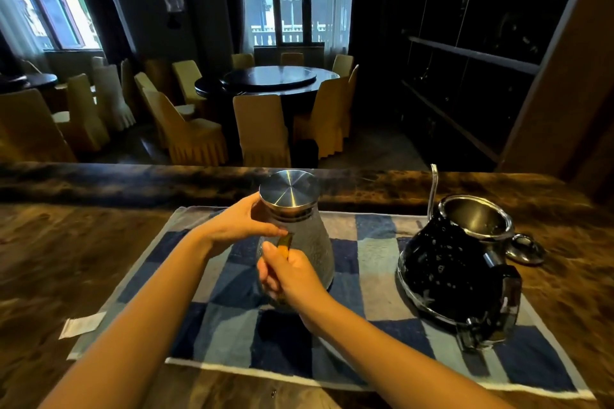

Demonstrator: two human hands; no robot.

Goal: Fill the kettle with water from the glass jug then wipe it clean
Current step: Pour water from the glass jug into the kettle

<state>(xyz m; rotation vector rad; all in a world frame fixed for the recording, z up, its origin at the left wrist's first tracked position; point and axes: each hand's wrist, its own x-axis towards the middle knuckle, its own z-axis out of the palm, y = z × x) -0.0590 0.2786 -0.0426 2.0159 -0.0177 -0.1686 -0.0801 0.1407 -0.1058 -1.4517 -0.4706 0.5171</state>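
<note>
Both hands on the glass jug (304, 242), upright on the checked towel (372, 276).

Right hand (292, 276) clenched round the jug's near-side handle (285, 244); left hand (239, 222) curled against its neck below the steel lid (288, 189). Black kettle (455, 262) lidless at right on the towel, its lid (526, 249) just beyond on the wooden counter (66, 259).

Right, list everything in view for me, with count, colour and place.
Textured glass jug with steel lid: one, clear, middle of the cloth.
Black gooseneck kettle: one, open top, right side of the cloth.
Kettle lid: one, dark and shiny, on the counter behind the kettle.
Blue checked cloth: one, spread on the counter.
Brown wooden counter: one, foreground.
White paper slip: one, left of the cloth.
Round dark dining table: one, background, ringed by yellow-covered chairs.
Dark shelving: right wall.
Left hand: on the jug's neck.
Right hand: gripping the jug's handle.
</note>
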